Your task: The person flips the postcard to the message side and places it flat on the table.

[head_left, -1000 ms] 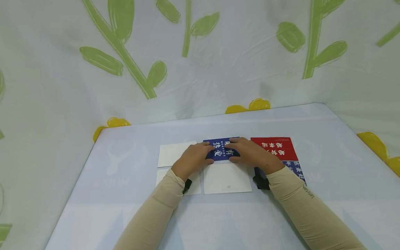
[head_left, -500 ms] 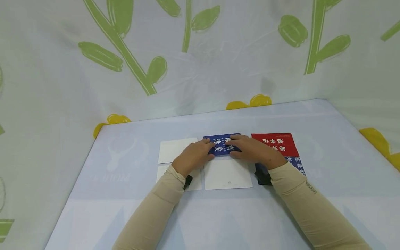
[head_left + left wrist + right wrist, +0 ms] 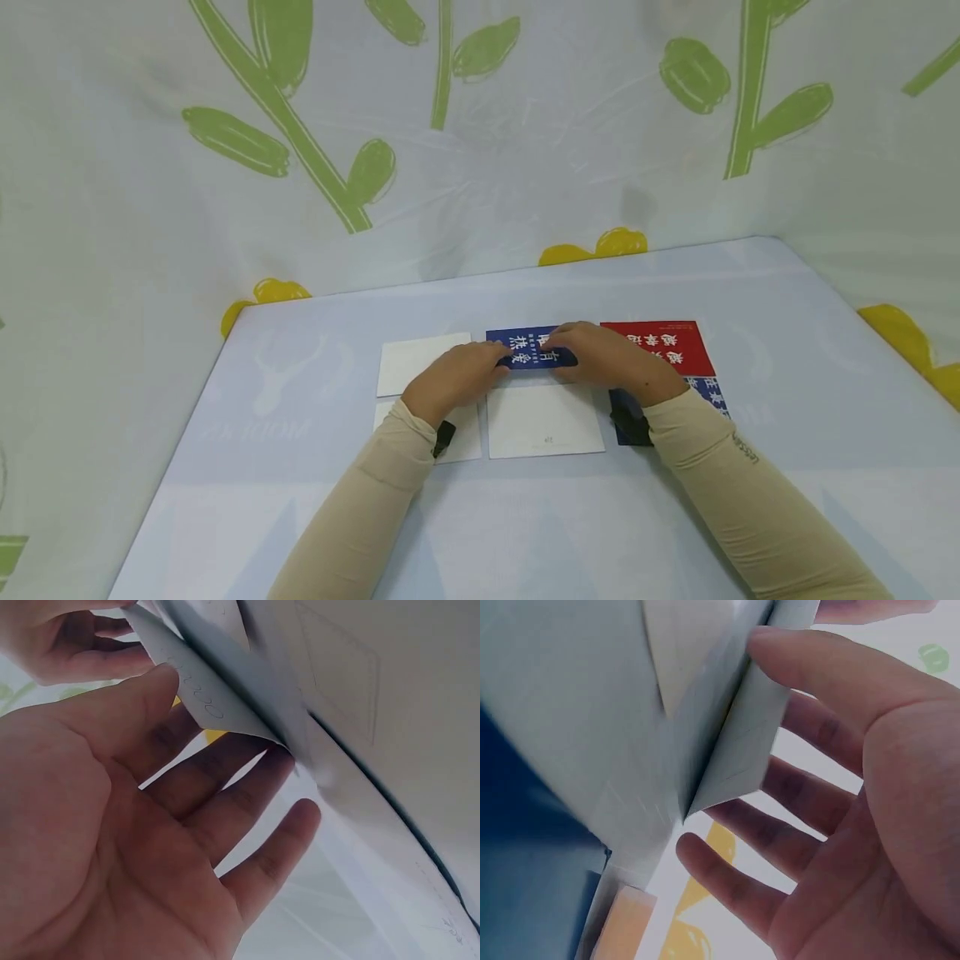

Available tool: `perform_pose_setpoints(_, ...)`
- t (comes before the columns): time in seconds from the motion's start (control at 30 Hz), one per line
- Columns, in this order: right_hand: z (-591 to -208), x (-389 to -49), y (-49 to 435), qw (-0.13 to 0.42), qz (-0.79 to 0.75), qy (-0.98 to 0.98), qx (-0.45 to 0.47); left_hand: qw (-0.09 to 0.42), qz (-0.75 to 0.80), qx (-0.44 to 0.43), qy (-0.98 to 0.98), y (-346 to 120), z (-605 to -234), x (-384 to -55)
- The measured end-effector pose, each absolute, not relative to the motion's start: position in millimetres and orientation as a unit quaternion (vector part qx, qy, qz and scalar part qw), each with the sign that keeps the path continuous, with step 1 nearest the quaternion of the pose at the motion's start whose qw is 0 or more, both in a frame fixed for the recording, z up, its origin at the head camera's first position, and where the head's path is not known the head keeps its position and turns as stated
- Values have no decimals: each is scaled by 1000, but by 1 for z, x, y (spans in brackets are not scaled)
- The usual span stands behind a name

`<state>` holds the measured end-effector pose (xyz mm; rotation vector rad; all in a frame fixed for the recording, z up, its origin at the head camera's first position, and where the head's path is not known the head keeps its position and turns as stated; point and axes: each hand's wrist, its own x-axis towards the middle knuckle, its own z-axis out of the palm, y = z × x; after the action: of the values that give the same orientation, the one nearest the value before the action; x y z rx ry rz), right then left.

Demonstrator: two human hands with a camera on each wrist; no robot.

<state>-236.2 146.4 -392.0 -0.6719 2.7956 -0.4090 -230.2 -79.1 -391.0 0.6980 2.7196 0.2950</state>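
Observation:
Both hands hold a blue postcard-like card (image 3: 528,354) with white Chinese characters, at the back middle of the table. My left hand (image 3: 457,375) pinches its left side, while the right hand (image 3: 607,360) grips the right side. The card is tilted, its near edge raised off the table. In the left wrist view, faint handwriting shows on the card's pale underside (image 3: 187,690), between thumb and fingers of the left hand (image 3: 150,802). The right wrist view has the right hand's (image 3: 832,795) thumb and fingers at the card's other end.
White cards lie at the back left (image 3: 412,367), the front left (image 3: 467,437) and front middle (image 3: 546,421). To the right are a red card (image 3: 678,342) and another blue card (image 3: 711,392), partly under the right arm. A leaf-patterned cloth wall (image 3: 525,167) stands behind the table.
The near edge of the blue card has come up, so it looks narrower from above. Both hands stay at its sides, and the other cards lie as before.

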Motion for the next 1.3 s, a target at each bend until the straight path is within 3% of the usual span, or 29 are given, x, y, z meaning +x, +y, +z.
perform_pose_setpoints(0.37, -386, -237, 148, 141, -167, 957, -192, 143, 117, 251, 950, -80, -386, -232)
perform_pose_setpoints(0.73, -380, -240, 148, 134, -176, 957, -186, 37, 85, 253, 963, -80, -381, -236)
perform_pose_setpoints(1.3, -381, -240, 149, 39, -188, 958, -213, -29, 111, 252, 961, -82, -378, -236)
